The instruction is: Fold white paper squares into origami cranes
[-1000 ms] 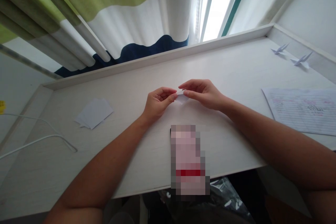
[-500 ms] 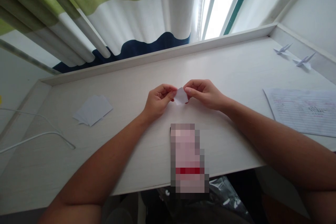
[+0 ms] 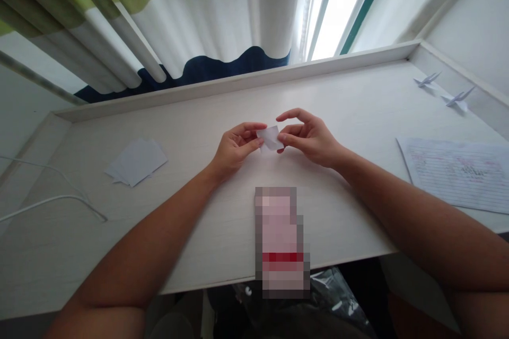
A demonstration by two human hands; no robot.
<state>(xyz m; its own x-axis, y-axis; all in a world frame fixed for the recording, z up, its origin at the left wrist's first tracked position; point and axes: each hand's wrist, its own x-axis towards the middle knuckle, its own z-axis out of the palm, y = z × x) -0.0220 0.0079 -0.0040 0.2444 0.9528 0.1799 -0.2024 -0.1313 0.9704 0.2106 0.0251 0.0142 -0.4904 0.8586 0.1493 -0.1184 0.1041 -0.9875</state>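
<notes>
Between my two hands is a small folded piece of white paper (image 3: 270, 137), held just above the desk. My left hand (image 3: 238, 147) pinches its left edge between thumb and fingers. On the opposite side, the thumb and a finger of my right hand (image 3: 308, 136) grip the right edge, while the index finger is raised off the paper. A faint crease shows across the paper's face. The fingertips behind it are partly hidden.
White paper sheets (image 3: 137, 161) lie fanned at the left, near a white cable (image 3: 85, 200). A pixelated rectangular object (image 3: 278, 228) is at the front edge. Two folded paper figures (image 3: 459, 97) stand at the far right, behind lined, written-on paper (image 3: 457, 172). A raised rim (image 3: 238, 85) borders the desk.
The paper has turned in my hands and now looks wider and lower. My right index finger has lifted away from it. The whole view has shifted slightly.
</notes>
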